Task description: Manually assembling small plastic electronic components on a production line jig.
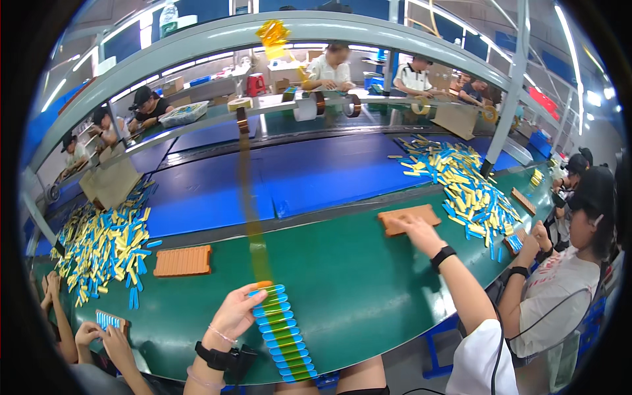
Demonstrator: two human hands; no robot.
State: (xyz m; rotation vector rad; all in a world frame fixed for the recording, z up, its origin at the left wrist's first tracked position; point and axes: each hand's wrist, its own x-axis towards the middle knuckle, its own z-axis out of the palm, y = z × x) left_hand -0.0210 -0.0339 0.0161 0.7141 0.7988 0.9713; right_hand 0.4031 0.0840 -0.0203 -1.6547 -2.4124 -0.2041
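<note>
My left hand [234, 316] pinches the upper end of a row of blue flat sticks [282, 329], laid side by side and joined by a transparent yellow tape strip. From that end the tape [253, 217] runs up to a brown tape roll [242, 120] on the rail above. The row hangs down over the table's near edge. My right hand [420, 236] reaches forward to an orange-brown grooved block [424, 214], its fingers on the block's near side. A second grooved block [183, 261] lies on the green tabletop, left of the tape.
Heaps of loose blue and yellow sticks lie at the left [108, 243] and right [471, 187]. Blue panels [329, 171] run behind the green tabletop [355, 283]. More tape rolls [352, 105] hang on the rail. Co-workers' hands [108, 342] work at the left; a person [559, 283] sits at the right.
</note>
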